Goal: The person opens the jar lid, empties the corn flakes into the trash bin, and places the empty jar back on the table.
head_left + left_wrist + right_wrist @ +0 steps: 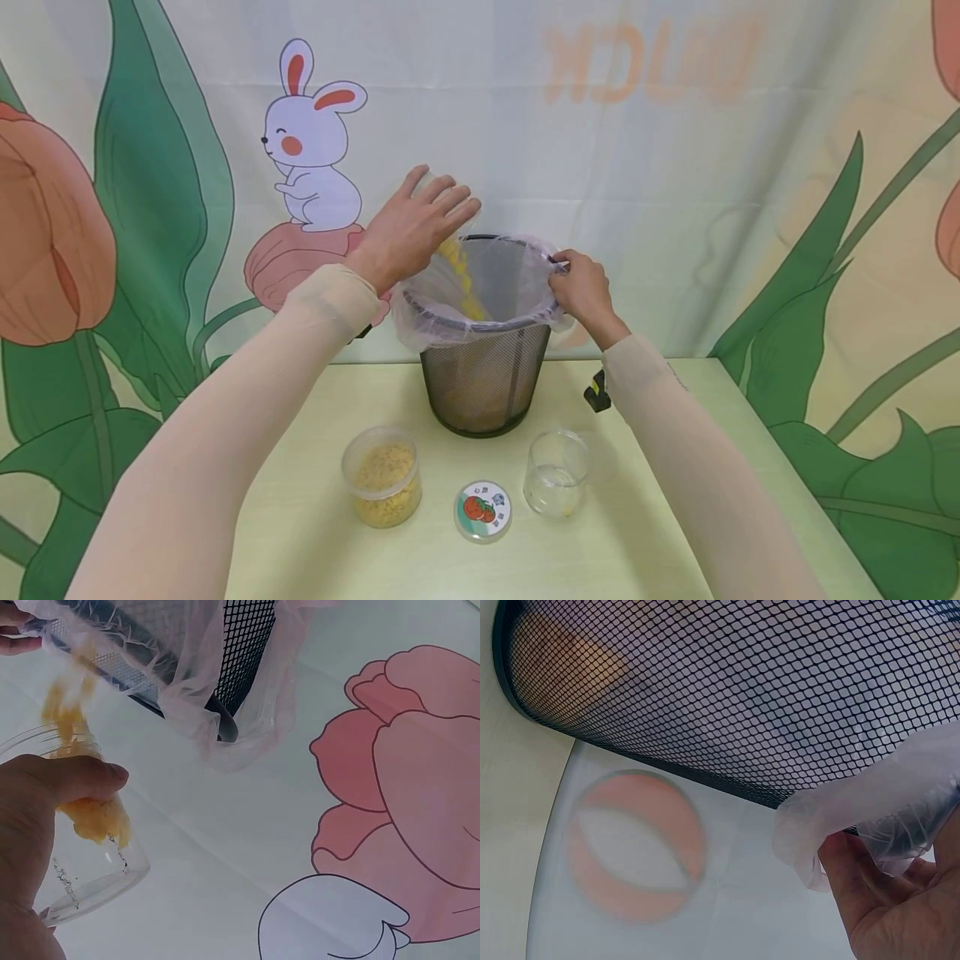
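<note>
My left hand (423,221) grips a clear plastic jar (112,874), tipped over the bin's near-left rim. Yellow-orange pieces (467,283) stream out of its mouth into the black mesh trash bin (483,379); more of them sit inside the jar in the left wrist view. A thin, pale pink trash bag (420,325) lines the bin and folds over its rim. At the right side of that rim, my right hand (587,287) pinches the bag and edge between thumb and fingers. Through the mesh, an orange-yellow mass (585,667) shows low in the bin.
On the table in front of the bin stand an open tub of yellow pieces (386,496), a round lid with a tomato picture (482,510) and a clear jar (557,479). A small black object (597,393) lies by the right sleeve. A printed curtain (645,167) hangs behind.
</note>
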The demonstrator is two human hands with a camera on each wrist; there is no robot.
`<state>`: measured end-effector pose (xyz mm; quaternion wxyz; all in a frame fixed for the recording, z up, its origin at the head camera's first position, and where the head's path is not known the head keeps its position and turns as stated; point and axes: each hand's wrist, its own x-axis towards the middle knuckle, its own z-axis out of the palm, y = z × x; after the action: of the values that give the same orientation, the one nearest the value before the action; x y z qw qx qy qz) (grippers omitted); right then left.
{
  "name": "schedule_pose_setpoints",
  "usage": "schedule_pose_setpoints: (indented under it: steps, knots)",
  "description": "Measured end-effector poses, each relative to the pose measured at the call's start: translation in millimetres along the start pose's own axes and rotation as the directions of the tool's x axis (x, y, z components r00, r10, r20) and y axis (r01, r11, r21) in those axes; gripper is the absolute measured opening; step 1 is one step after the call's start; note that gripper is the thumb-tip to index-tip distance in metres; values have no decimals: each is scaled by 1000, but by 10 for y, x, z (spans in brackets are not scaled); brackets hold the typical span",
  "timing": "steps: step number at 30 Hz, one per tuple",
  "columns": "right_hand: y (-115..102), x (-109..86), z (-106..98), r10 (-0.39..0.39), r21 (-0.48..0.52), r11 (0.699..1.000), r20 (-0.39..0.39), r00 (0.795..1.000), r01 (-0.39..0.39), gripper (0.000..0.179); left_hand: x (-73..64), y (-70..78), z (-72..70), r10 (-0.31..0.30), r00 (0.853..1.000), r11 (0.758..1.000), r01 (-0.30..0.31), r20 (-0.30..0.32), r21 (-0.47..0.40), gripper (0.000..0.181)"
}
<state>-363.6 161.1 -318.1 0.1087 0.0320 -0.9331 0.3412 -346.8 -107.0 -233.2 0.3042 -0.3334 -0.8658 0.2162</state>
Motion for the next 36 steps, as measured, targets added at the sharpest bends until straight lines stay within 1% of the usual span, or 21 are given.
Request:
schedule_pose_setpoints:
  steps: [8, 17, 21, 26, 36]
  knots:
    - [7, 3, 5, -3, -1, 1000, -3, 1000, 3, 47, 17, 12, -19, 26, 1000, 1000, -26, -1, 13, 68]
    - [0, 6, 4, 0, 3, 1000, -3, 1000, 0, 47, 34, 24, -38, 47, 998, 996, -50, 37, 74, 73]
    - [0, 9, 3, -4, 0, 1000, -4, 1000, 4, 47, 42, 27, -41, 53, 998, 995, -57, 44, 80, 75]
    - [4, 5, 5, -9, -1, 1000, -8, 1000, 9, 46, 49, 28, -39, 64, 997, 995, -67, 40, 75, 72]
    - [21, 27, 20, -12, 1, 1000, -8, 1000, 12, 46, 71, 23, -41, 96, 995, 988, -100, 33, 115, 71]
